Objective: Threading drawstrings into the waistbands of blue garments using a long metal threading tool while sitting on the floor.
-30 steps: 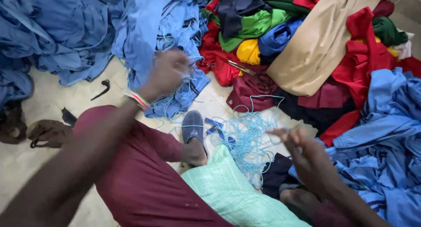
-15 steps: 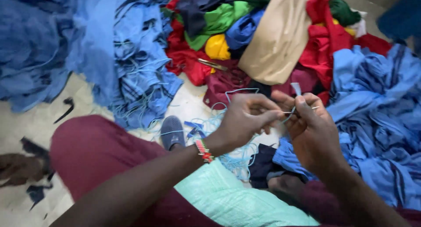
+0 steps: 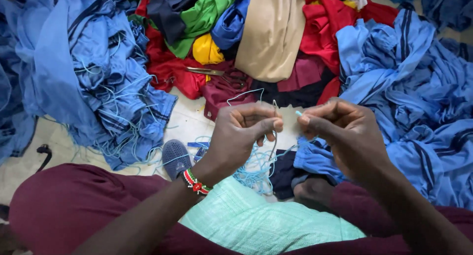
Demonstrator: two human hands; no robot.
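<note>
My left hand (image 3: 241, 134) pinches a thin metal needle (image 3: 274, 127) upright between thumb and fingers. A beaded band circles that wrist. My right hand (image 3: 345, 134) pinches the end of a light blue thread (image 3: 298, 114) just right of the needle's top. More of that thread hangs in a loose tangle (image 3: 251, 169) below both hands. A pale green cloth (image 3: 256, 220) lies across my lap, between my maroon-clad legs.
Blue garments are heaped at left (image 3: 93, 72) and right (image 3: 419, 102). Red, green, yellow and tan clothes (image 3: 271, 33) pile up at the back, with scissors (image 3: 217, 73) lying on them. A grey shoe (image 3: 175, 157) sits on the pale floor (image 3: 189, 119).
My left hand swung in from the far left blue heap to meet the right hand in front of me. Both hands now pinch needle and thread close together.
</note>
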